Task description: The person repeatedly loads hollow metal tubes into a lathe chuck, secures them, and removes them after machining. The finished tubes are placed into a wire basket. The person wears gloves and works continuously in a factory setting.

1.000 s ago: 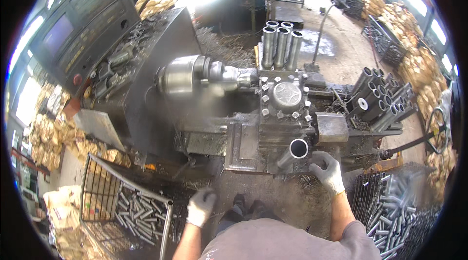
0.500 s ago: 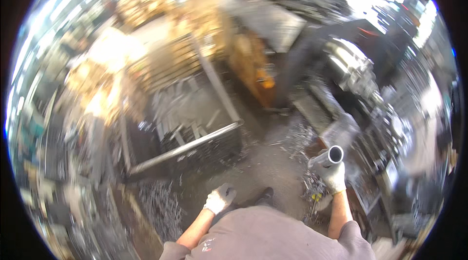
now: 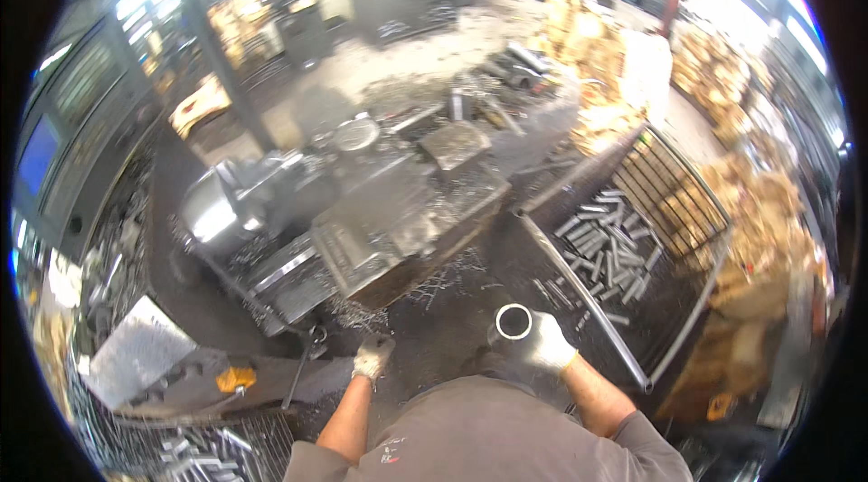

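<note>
My right hand [image 3: 551, 346], in a pale work glove, is closed around a short metal tube [image 3: 513, 323]. The tube's round open end faces up, just in front of my body. My left hand [image 3: 371, 358] hangs at the left in a glove with dark, dirty fingertips. Its fingers look loosely curled, with nothing seen in them. Ahead of it stands a greasy metal machine [image 3: 380, 220] with a flat bed and a shiny rounded head [image 3: 212, 211]. Beyond my right hand is a large metal bin [image 3: 588, 301] holding many cut tube pieces [image 3: 610, 251].
A thin lever [image 3: 297, 378] sticks up near my left hand. Metal chips [image 3: 425, 288] litter the floor by the machine. More tube pieces [image 3: 203, 457] lie at the lower left. Yellowish sacks [image 3: 768, 220] are piled past the bin, and a post [image 3: 217, 48] rises behind the machine.
My view has swung left: the bin moved from the left to the right side, and the machine from right to left. The tube stays in my right hand, now closer to my body's middle.
</note>
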The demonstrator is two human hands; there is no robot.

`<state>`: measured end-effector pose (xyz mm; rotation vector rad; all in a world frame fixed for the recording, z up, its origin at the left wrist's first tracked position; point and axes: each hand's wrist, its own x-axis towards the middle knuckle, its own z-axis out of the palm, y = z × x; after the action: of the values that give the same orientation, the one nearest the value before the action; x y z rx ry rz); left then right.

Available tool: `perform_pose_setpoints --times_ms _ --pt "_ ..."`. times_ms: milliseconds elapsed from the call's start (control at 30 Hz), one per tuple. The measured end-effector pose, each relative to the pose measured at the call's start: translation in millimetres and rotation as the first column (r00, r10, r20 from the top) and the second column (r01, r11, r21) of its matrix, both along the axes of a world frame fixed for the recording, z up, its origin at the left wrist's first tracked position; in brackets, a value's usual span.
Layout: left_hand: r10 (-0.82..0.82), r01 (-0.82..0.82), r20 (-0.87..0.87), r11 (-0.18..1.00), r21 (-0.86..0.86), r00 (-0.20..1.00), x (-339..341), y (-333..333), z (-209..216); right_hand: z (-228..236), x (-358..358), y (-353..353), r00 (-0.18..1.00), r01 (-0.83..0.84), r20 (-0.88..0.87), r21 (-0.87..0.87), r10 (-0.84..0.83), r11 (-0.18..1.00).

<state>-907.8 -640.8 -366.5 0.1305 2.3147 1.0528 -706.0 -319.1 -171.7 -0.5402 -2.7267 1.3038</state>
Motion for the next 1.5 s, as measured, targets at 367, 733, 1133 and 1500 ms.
perform_pose_setpoints --times_ms 367,733,1133,1500 --pt "0.848 -0.979 -0.490 -0.196 0.060 -0.200 57 -218 -39 9 -304 40 0.896 -0.418 -0.099 0.143 0.434 0.897" --pt "0.545 -0.984 -0.836 0.105 0.143 -0.063 19 -244 38 112 -384 139 0.547 -0.794 -0.113 0.244 0.830 0.556" --pt "0.999 -0.825 -0.038 0.006 0.566 -0.019 -31 -73 66 141 -626 -73 0.008 -1.000 0.480 -0.023 0.877 0.021" --pt "0.428 -0.626 -0.837 0.767 0.138 0.340 -133 -31 193 65 -751 149 0.995 0.056 -0.075 -0.140 -0.067 0.989"
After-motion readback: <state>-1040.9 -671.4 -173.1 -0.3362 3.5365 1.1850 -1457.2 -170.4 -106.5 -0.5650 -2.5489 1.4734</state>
